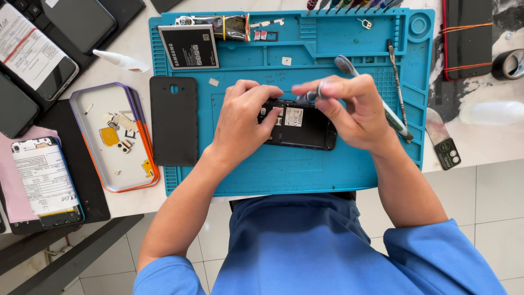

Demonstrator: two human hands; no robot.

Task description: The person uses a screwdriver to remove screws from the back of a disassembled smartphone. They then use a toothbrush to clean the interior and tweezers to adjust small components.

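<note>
Blue sleeves closest to camera, then my left hand (243, 117) clamped on the opened phone (299, 125) at the centre of the blue mat (284, 164). Right hand (349, 109) pinched shut on a slim tool (308, 97), tip over the phone's top edge. Back cover (173, 120) off, left of mat; battery (189, 47) at the mat's top-left. Looks like teardown: next move needs a steady tip placement.

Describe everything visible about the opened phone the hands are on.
The phone is black and lies flat, back up, on the blue mat. Its back cover is off, showing the inner frame and a white label. The left hand presses its left end; the right hand holds a small tool over its top edge.
</note>
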